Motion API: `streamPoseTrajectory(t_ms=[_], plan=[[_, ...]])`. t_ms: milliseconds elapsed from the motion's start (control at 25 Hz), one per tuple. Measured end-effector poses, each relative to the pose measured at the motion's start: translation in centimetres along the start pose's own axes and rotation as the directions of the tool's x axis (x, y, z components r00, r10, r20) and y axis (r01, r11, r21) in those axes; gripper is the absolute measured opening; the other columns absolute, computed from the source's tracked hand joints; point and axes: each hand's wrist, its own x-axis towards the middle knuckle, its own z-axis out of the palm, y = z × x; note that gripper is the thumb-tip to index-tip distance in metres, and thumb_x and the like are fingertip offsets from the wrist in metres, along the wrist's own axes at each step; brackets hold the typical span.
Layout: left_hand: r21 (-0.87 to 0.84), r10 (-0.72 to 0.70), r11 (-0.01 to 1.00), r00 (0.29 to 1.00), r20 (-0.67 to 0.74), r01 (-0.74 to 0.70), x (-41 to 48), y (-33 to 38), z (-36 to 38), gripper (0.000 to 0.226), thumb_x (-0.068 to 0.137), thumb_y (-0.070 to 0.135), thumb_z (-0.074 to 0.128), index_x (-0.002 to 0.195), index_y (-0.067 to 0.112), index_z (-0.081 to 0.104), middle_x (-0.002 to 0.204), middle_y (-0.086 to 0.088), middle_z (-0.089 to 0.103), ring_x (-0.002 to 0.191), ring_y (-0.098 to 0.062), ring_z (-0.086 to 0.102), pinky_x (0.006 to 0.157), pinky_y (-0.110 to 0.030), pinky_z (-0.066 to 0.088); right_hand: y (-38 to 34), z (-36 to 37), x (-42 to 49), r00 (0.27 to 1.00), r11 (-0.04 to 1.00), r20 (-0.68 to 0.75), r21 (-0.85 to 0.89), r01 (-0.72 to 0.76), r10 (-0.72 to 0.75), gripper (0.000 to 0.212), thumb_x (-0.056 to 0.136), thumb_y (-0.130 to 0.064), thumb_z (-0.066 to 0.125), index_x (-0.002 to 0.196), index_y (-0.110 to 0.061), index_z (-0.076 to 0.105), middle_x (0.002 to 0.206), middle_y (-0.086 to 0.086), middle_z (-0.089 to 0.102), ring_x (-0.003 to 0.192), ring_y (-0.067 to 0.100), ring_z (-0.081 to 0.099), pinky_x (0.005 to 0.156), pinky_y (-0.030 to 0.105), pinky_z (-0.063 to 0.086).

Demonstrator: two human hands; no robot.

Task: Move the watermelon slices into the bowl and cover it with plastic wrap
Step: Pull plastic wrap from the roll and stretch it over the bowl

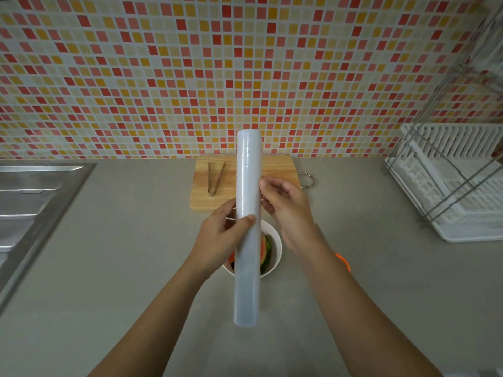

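Note:
A long white roll of plastic wrap (247, 227) is held upright in front of me, above the counter. My left hand (217, 238) grips its middle from the left, thumb across the front. My right hand (285, 205) touches the roll's right edge with its fingertips, pinching at the film there. Below and behind the roll stands a white bowl (275, 240) with watermelon slices (266, 253) inside, red flesh and green rind showing. The roll and my left hand hide most of the bowl.
A wooden cutting board (275, 165) with metal tongs (215, 176) lies by the tiled wall. A steel sink (30, 202) is at left, a white dish rack (457, 183) at right. An orange object (343, 261) peeks out behind my right forearm.

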Motion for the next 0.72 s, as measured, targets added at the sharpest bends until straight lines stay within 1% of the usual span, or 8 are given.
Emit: streamPoseTrajectory(t_ms=[80, 160, 240, 280, 400, 560, 640, 720], plan=[[-0.036, -0.032, 0.999, 0.999, -0.021, 0.031, -0.1, -0.3, 0.2, 0.029, 0.076, 0.045, 0.053, 0.103, 0.056, 0.051, 0.098, 0.022, 0.063, 0.088, 0.004, 0.061, 0.074, -0.023, 0.050, -0.1, 0.4, 0.3, 0.999, 0.999, -0.023, 0.030, -0.026, 0.026, 0.005, 0.081, -0.017, 0.071, 0.083, -0.022, 0.069, 0.076, -0.006, 0.069, 0.069, 0.006, 0.062, 0.067, 0.017, 0.050], [-0.045, -0.052, 0.998, 0.998, -0.023, 0.051, -0.2, -0.6, 0.4, 0.040, 0.077, 0.044, 0.048, 0.116, 0.053, 0.046, 0.105, 0.023, 0.060, 0.093, 0.002, 0.059, 0.078, -0.027, 0.051, -0.1, 0.9, 0.4, 0.995, 0.988, -0.018, 0.115, -0.099, 0.102, 0.006, 0.081, -0.011, 0.069, 0.082, -0.017, 0.068, 0.072, -0.001, 0.064, 0.060, 0.005, 0.057, 0.061, 0.016, 0.050], [-0.017, -0.051, 0.999, 0.999, -0.013, 0.051, -0.2, -0.7, 0.6, 0.054, 0.079, 0.044, 0.043, 0.132, 0.049, 0.035, 0.106, 0.027, 0.056, 0.094, 0.003, 0.057, 0.074, -0.024, 0.049, 0.0, 1.3, 0.4, 0.983, 0.963, -0.011, 0.202, -0.177, 0.183, 0.006, 0.082, -0.011, 0.067, 0.086, -0.014, 0.069, 0.070, -0.001, 0.061, 0.057, 0.005, 0.054, 0.055, 0.017, 0.049], [-0.005, -0.053, 0.999, 0.999, -0.008, 0.053, -0.2, -0.8, 0.8, 0.055, 0.080, 0.046, 0.041, 0.133, 0.052, 0.030, 0.103, 0.030, 0.055, 0.092, 0.006, 0.057, 0.070, -0.020, 0.047, 0.0, 1.5, 0.5, 0.978, 0.957, -0.026, 0.215, -0.196, 0.206, 0.008, 0.083, -0.014, 0.067, 0.090, -0.014, 0.070, 0.072, -0.002, 0.062, 0.059, 0.005, 0.054, 0.056, 0.018, 0.049], [0.003, -0.090, 0.996, 0.996, -0.024, 0.090, -0.3, -1.2, 1.2, 0.034, 0.090, 0.059, 0.032, 0.123, 0.066, 0.026, 0.095, 0.033, 0.055, 0.087, 0.014, 0.055, 0.067, -0.013, 0.041, 0.1, 1.9, 0.9, 0.970, 0.955, -0.109, 0.230, -0.187, 0.216, 0.010, 0.083, -0.018, 0.068, 0.092, -0.015, 0.070, 0.078, -0.001, 0.063, 0.066, 0.008, 0.054, 0.062, 0.021, 0.049], [0.048, -0.074, 0.996, 0.994, -0.075, 0.078, -0.3, -1.8, 1.4, 0.040, 0.095, 0.058, 0.024, 0.135, 0.054, 0.023, 0.095, 0.028, 0.054, 0.084, 0.012, 0.057, 0.066, -0.012, 0.040, -0.3, 2.3, 1.5, 0.957, 0.919, -0.142, 0.344, -0.194, 0.254, 0.005, 0.086, -0.011, 0.064, 0.085, -0.015, 0.065, 0.074, -0.001, 0.059, 0.065, 0.008, 0.053, 0.057, 0.020, 0.050], [0.046, -0.075, 0.996, 0.994, -0.076, 0.078, -0.3, -2.0, 1.2, 0.040, 0.096, 0.057, 0.025, 0.136, 0.054, 0.022, 0.094, 0.029, 0.053, 0.082, 0.019, 0.056, 0.064, -0.011, 0.040, -0.4, 2.1, 1.9, 0.953, 0.896, -0.120, 0.390, -0.213, 0.278, 0.005, 0.088, -0.010, 0.061, 0.086, -0.014, 0.063, 0.071, 0.000, 0.057, 0.062, 0.007, 0.053, 0.056, 0.019, 0.050], [0.047, -0.064, 0.997, 0.996, -0.062, 0.067, -0.2, -2.3, 1.0, 0.038, 0.095, 0.058, 0.024, 0.133, 0.055, 0.022, 0.096, 0.029, 0.054, 0.082, 0.022, 0.054, 0.064, -0.010, 0.040, -0.4, 1.8, 1.8, 0.954, 0.905, -0.037, 0.329, -0.270, 0.298, 0.007, 0.086, -0.012, 0.064, 0.093, -0.012, 0.063, 0.076, 0.001, 0.062, 0.062, 0.006, 0.056, 0.055, 0.017, 0.050]])
